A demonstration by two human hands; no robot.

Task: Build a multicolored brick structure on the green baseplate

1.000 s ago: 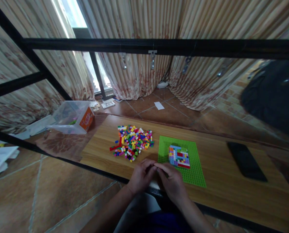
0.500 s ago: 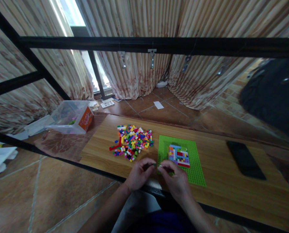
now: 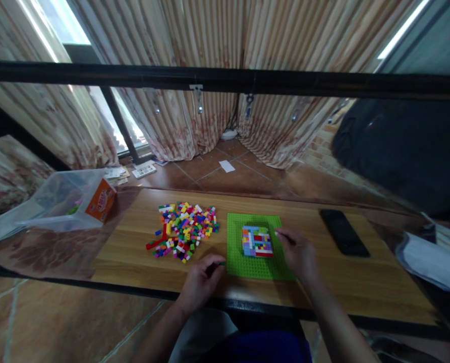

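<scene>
My left hand (image 3: 202,282) is closed in a pinch on a small dark green brick (image 3: 222,263), just off the near left corner of the green baseplate (image 3: 234,267). At the baseplate's right side, my right hand (image 3: 299,256) pinches a small white brick (image 3: 277,233). Beside that hand, a block of many-coloured bricks (image 3: 257,243) is built up on the baseplate. A pile of loose toy bricks (image 3: 189,229) lies to the left, beyond my left hand. My fingers partly hide both held bricks.
The wooden table (image 3: 134,262) also bears a black phone (image 3: 345,233) at the right. A clear plastic box (image 3: 62,194) with an orange label stands on the floor at the left. Papers (image 3: 429,254) lie at the right. A black bar (image 3: 225,80) crosses beyond the table.
My right hand has moved away from my left, over to the baseplate's right side with the white brick. My left hand keeps its pinch. The camera view has shifted to the right.
</scene>
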